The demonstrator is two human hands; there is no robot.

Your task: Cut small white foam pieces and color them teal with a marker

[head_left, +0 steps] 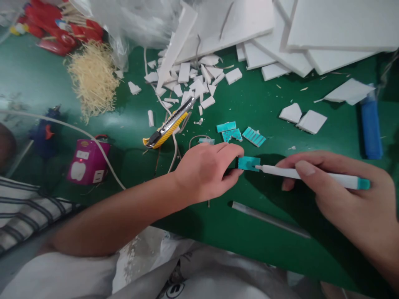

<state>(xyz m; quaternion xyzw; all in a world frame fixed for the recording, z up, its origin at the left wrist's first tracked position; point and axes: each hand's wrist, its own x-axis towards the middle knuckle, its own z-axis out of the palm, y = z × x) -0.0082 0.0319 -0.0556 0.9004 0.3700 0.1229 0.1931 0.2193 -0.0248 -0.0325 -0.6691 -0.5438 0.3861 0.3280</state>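
Note:
My left hand (208, 172) pinches the left end of a small teal-coloured foam piece (248, 163) between thumb and fingers. In my right hand (352, 199) is a white marker pen (338, 179) with a teal end. Its tip touches the right part of the foam piece. Just beyond my left hand lie a plain teal strip (226, 127), a dotted teal piece with a notched edge (232, 135) and a striped teal piece (254, 136). A yellow utility knife (170, 124) rests to the left of these.
White foam scraps (199, 83) and foam sheets (343, 25) lie at the back. To the left are a straw-like heap (92, 81), a magenta box (88, 162), a cable and a blue glue gun (46, 133). A glue stick-like rod (271, 219) lies near the front; a blue object (370, 126) is right.

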